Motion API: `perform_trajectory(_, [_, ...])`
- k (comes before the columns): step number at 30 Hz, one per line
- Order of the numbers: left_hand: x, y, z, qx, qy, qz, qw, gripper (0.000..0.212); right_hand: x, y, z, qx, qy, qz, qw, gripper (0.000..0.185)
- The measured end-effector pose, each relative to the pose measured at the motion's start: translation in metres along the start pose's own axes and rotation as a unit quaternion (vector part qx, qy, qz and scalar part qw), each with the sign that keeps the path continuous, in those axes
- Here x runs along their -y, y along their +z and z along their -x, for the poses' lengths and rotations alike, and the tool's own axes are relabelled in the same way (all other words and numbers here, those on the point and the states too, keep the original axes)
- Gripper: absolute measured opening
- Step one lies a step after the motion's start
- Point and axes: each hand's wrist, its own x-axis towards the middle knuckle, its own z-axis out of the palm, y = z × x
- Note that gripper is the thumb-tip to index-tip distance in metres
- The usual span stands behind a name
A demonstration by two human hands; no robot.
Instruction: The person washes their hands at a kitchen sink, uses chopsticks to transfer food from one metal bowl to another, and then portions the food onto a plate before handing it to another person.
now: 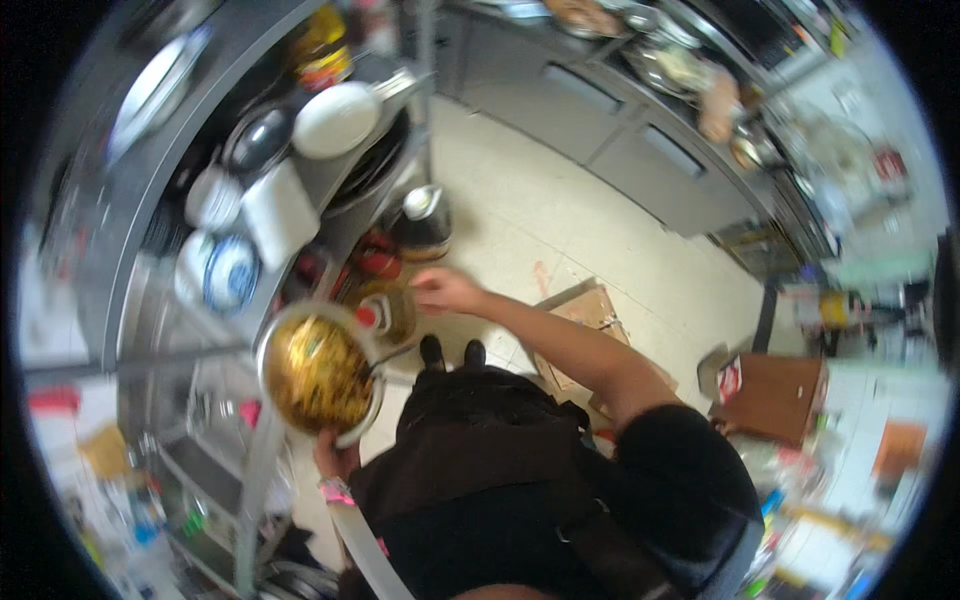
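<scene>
At its lower rim, my left hand (335,452) grips a round white bowl (264,352) filled with yellow-brown shredded food (315,375). A thin dark utensil handle (394,355) juts out over the bowl's right side. My right hand (446,291) is stretched forward with the fingers partly curled and blurred; whether they are closed is unclear. Beside its fingertips, lower down, stands a clear plastic jug (397,315) with a red and white label. Farther forward is a dark jug with a white cap (424,214).
A metal shelf rack at left holds a blue-and-white bowl (231,274), a white rectangular container (280,214) and a white round dish (337,120). Flattened cardboard (585,315) lies on the floor by my feet. Steel counter cabinets (637,142) stand ahead, a brown box (772,397) at right.
</scene>
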Motion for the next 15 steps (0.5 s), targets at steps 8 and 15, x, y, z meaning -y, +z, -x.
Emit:
perform_trajectory(8, [0.011,-0.194,-0.018,-0.078,-0.104,-0.05,0.99,0.047,0.006,0.091,-0.206,-0.07,0.14,-0.334,0.929,0.018])
perform_trajectory(15, [-0.004,-0.237,-0.039,-0.168,-0.135,-0.024,0.976,0.042,-0.001,0.11,-0.244,-0.139,0.071,-0.374,0.914,0.024])
